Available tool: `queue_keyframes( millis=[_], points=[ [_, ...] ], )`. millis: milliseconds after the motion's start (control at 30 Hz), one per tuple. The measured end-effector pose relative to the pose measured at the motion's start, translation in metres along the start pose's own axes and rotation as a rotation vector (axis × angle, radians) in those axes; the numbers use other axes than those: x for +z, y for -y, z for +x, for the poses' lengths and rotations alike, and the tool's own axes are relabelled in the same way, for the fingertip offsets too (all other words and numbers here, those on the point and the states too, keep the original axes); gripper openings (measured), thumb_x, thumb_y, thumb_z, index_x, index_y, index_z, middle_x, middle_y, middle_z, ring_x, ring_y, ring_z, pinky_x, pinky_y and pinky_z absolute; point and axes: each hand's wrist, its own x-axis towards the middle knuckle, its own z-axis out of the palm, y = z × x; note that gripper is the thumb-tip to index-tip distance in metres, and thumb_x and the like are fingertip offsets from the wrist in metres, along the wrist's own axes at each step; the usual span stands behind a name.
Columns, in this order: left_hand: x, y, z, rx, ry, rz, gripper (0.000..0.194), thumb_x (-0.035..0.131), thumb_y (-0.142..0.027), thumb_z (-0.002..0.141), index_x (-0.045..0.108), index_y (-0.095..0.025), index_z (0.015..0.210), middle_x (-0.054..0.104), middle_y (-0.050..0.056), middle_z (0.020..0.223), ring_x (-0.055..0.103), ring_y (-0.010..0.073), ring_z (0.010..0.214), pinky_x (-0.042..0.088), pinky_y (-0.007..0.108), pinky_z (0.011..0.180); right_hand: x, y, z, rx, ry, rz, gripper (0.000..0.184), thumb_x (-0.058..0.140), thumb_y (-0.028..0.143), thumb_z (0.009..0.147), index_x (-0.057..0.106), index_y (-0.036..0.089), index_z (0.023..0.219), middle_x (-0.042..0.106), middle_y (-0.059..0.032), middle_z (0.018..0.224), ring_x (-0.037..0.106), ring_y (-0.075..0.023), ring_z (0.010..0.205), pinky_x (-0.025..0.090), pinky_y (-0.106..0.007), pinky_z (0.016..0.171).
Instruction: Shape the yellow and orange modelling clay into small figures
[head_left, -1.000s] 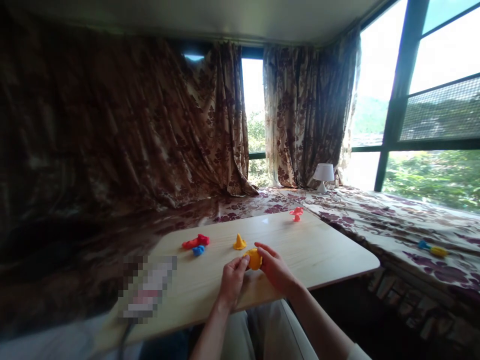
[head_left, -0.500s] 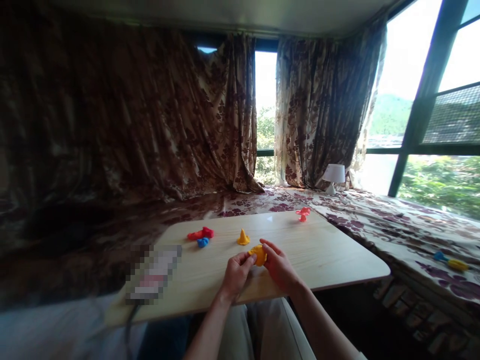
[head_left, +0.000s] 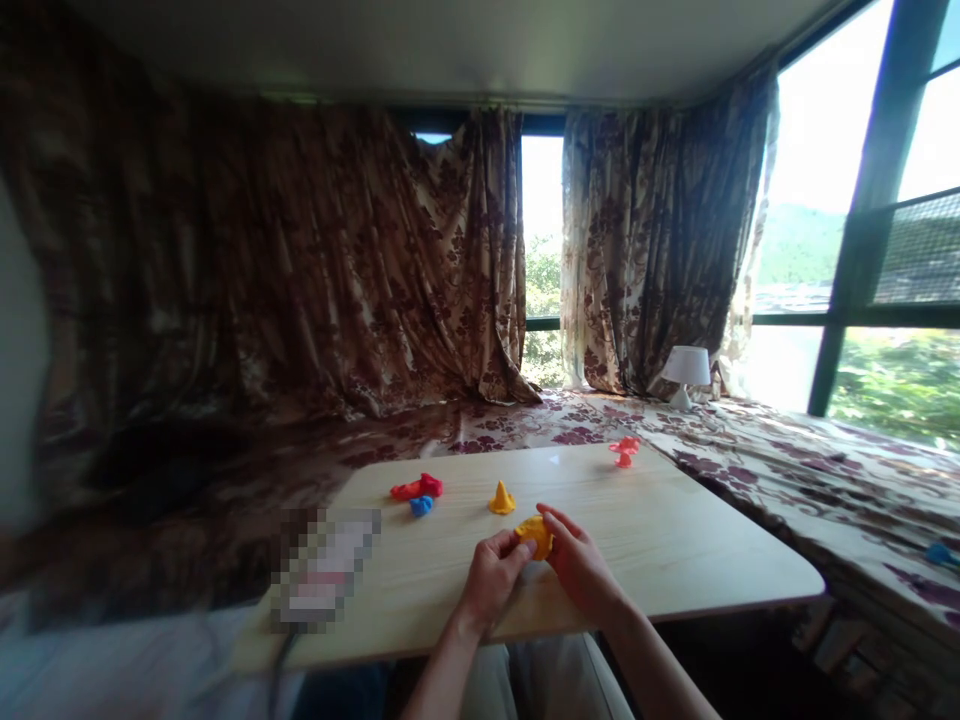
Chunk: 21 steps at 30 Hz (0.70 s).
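Observation:
Between my two hands, just above the near part of the wooden table [head_left: 675, 540], is a flattened piece of yellow modelling clay [head_left: 535, 537]. My left hand [head_left: 495, 572] pinches its left side with the thumb on the near face. My right hand [head_left: 579, 556] grips the right edge, its fingers curving over the top. Beyond them a yellow clay cone with a wide base [head_left: 502, 498] stands upright on the table. Left of the cone lie red clay [head_left: 417, 487] and a small blue clay lump [head_left: 421, 506].
A pinkish-red clay shape [head_left: 624, 451] stands at the table's far right. A blurred-out flat object [head_left: 327, 575] with a cable lies on the left. Behind the table are a white lamp [head_left: 685, 368] and patterned curtains [head_left: 450, 280]. Something blue [head_left: 942, 554] lies at the far right.
The view has tilted up and turned a little left, so everything appears lower and farther right. Both hands keep hold of the yellow clay, with little change in grip.

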Motion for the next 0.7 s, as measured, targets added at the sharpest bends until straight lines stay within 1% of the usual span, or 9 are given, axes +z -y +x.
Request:
queue_keyframes(
  millis=[100,267,367,500,700],
  points=[
    [0.0005,-0.0005,0.0002,0.001,0.006,-0.004,0.024,0.067,-0.033,0.069,0.072,-0.011,0.078,0.067,0.002,0.068,0.055,0.0161,0.068,0.040,0.025,0.066,-0.0018,-0.0014,0.0023,-0.004,0.010,-0.009,0.040,0.072,0.043,0.063,0.065,0.020,0.096,0.069,-0.0043,0.075,0.064,-0.0205,0.072,0.049,-0.031,0.069],
    [-0.0012,0.0012,0.0000,0.005,-0.040,-0.048,0.027,0.063,-0.035,0.072,0.072,-0.013,0.086,0.069,0.003,0.073,0.057,0.0173,0.074,0.042,0.027,0.073,-0.0050,-0.0060,0.0049,0.000,0.039,-0.034,0.037,0.068,0.044,0.068,0.066,0.021,0.096,0.070,-0.0051,0.081,0.065,-0.0225,0.079,0.050,-0.034,0.074],
    [-0.0019,0.0015,-0.0001,-0.002,-0.049,-0.068,0.027,0.063,-0.034,0.073,0.072,-0.012,0.086,0.068,0.004,0.072,0.057,0.0172,0.072,0.042,0.028,0.073,-0.0060,-0.0072,0.0035,0.001,0.066,-0.077,0.039,0.068,0.044,0.070,0.065,0.021,0.100,0.070,-0.0053,0.084,0.065,-0.0230,0.082,0.049,-0.034,0.078],
    [-0.0020,0.0022,-0.0002,0.002,-0.054,-0.084,0.028,0.063,-0.034,0.073,0.072,-0.012,0.087,0.068,0.004,0.071,0.057,0.0169,0.071,0.042,0.028,0.073,-0.0051,-0.0060,0.0010,0.001,0.089,-0.126,0.040,0.068,0.041,0.072,0.063,0.020,0.105,0.071,-0.0046,0.087,0.065,-0.0219,0.087,0.048,-0.033,0.081],
    [-0.0024,0.0040,-0.0008,0.007,-0.073,-0.103,0.027,0.064,-0.035,0.072,0.073,-0.012,0.082,0.068,0.004,0.069,0.057,0.0168,0.070,0.043,0.028,0.072,-0.0033,-0.0072,0.0023,-0.026,0.060,-0.115,0.042,0.072,0.041,0.067,0.065,0.018,0.102,0.071,-0.0051,0.086,0.065,-0.0231,0.085,0.049,-0.034,0.080]
  ],
)
